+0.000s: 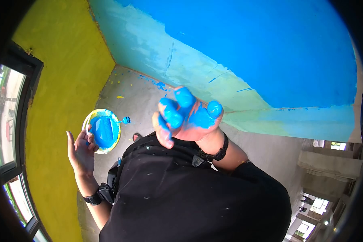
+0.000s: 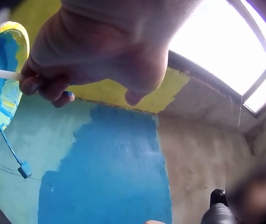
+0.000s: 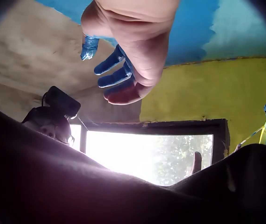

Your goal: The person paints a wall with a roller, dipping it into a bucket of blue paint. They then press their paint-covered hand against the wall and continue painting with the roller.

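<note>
My left grip [image 1: 81,151] held the paint bucket [image 1: 104,131] by its thin handle [image 2: 0,73]; it looked heavy and sloshy. My right grip [image 1: 187,119] was spread wide, slippery with paint.

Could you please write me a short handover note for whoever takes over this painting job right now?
Left grip: fingers curled round the white handle of the paint bucket, held low beside the yellow wall.
Right grip: raised, smeared with blue paint, fingers loosely curled, holding nothing.
Roller: lying in the bucket, its blue handle sticking out over the rim.
Done: deep blue covers the larger part of the blue wall.
Left: the pale band along its floor side looks uncoated.
</note>
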Available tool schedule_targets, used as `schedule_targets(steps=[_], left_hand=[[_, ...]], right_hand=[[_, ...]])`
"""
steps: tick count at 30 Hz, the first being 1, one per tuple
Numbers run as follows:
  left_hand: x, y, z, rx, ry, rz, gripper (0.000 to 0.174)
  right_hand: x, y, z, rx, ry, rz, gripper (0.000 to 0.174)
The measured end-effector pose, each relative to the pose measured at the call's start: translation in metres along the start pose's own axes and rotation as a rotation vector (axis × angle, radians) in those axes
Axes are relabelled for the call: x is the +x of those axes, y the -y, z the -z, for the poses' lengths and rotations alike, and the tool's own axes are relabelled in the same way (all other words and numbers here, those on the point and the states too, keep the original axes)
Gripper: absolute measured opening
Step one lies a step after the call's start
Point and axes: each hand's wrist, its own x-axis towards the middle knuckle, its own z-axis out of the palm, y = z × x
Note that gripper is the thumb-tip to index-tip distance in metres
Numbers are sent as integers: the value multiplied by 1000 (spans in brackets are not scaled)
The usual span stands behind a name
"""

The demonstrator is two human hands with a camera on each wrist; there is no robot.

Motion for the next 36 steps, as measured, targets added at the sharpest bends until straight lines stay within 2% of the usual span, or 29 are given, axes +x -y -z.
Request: schedule_targets(steps=[2,3,15,20,22,29,31,32,34,35,36], left_hand=[[-1,-1,3,4,6,1,86],[-1,-1,2,9,9,3,86],[3,-6,1,71,48,14,85],[0,-5,-7,32,-11,5,82],[1,-4,-4,34,1,1,84],[4,-3,-1,39,-11,6,86],[5,-2,0,39,-21,3,86],[6,-1,1,40,-33,6,87],[7,-1,3,38,-31,-1,86],[7,-1,2,37,-35,9,85],[7,-1,2,38,-41,20,84]], right_hand=[[-2,-8,1,4,-23,178,39],[-1,1,-7,-144,-72,88,25],[-6,5,-24,-169,-174,115,22],[-5,8,-25,-154,-201,105,21],[-2,7,-22,-133,-109,134,24],[-6,15,-8,-150,-101,98,32],[-9,19,-2,-245,-127,122,53],[-9,23,0,-251,-120,122,53],[-11,30,0,-166,-213,74,77],[-7,33,-1,-158,-205,74,96],[-1,31,-6,-157,-194,74,96]])
